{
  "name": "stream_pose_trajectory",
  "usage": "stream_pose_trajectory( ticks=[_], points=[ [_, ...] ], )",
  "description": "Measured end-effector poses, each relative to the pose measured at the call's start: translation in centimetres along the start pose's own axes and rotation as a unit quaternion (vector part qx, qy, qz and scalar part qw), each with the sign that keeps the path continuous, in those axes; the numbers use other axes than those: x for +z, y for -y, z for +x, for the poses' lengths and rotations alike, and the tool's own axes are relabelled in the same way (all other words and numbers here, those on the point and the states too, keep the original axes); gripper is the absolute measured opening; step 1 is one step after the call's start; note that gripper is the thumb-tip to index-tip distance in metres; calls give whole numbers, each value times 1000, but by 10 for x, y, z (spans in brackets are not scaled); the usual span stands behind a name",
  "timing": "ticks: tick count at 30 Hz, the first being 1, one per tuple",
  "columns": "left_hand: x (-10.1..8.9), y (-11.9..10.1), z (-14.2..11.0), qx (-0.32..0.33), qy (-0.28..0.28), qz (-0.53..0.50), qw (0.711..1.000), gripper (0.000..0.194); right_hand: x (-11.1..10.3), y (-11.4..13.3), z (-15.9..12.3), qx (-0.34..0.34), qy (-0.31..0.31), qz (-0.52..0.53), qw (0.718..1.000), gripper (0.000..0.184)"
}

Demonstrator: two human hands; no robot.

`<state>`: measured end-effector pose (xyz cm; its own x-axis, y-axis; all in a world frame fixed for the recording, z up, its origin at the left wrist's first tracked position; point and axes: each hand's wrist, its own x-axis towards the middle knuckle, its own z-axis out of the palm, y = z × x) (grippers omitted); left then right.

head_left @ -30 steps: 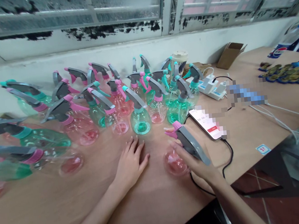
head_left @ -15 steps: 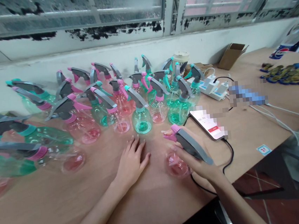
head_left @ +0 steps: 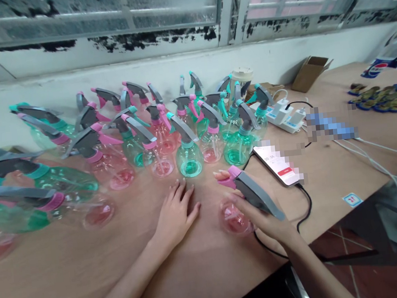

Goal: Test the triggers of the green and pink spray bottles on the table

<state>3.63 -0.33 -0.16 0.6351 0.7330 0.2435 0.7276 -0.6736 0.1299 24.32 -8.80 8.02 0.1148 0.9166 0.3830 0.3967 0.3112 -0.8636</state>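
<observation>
My right hand (head_left: 261, 213) is wrapped round the neck of a pink spray bottle (head_left: 236, 218) with a grey and pink trigger head, its fingers by the trigger. The bottle stands on the table, and part of its neck is hidden by the hand. My left hand (head_left: 176, 209) lies flat on the wooden tabletop (head_left: 203, 275), fingers spread, holding nothing. Just beyond its fingertips stands a green spray bottle (head_left: 189, 161). Beside that are a clear pink one (head_left: 162, 164) and another green one (head_left: 237, 150).
Several more pink and green spray bottles (head_left: 111, 171) crowd the left and back. To the right lie a lit phone (head_left: 278, 165) on a black cable, a white power strip (head_left: 285, 117), a brown carton (head_left: 310, 75) and a pile of small gold-and-blue pieces (head_left: 383, 98). The table edge runs along the lower right.
Both hands and the held spray bottle keep nearly the same places. The whole view has shifted very slightly.
</observation>
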Motion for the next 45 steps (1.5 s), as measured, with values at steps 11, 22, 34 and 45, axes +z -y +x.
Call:
stream_pose_trajectory(
  ticks=[11, 22, 34, 45],
  points=[
    [-2, -1, -1, -2, 3, -1, 1000, 44, 5, -9, 1, 3, 4, -2, 1000, 12],
    [-2, -1, 0, 1, 4, 3, 1000, 45, 7, -8, -11, 6, -12, -13, 1000, 39],
    [-1, 0, -1, -3, 5, -7, 1000, 46, 8, -6, -3, -2, -1, 1, 1000, 28],
    [-2, -1, 0, -7, 10, -8, 1000, 45, 8, -4, 3, 5, -15, 15, 1000, 11]
  ],
)
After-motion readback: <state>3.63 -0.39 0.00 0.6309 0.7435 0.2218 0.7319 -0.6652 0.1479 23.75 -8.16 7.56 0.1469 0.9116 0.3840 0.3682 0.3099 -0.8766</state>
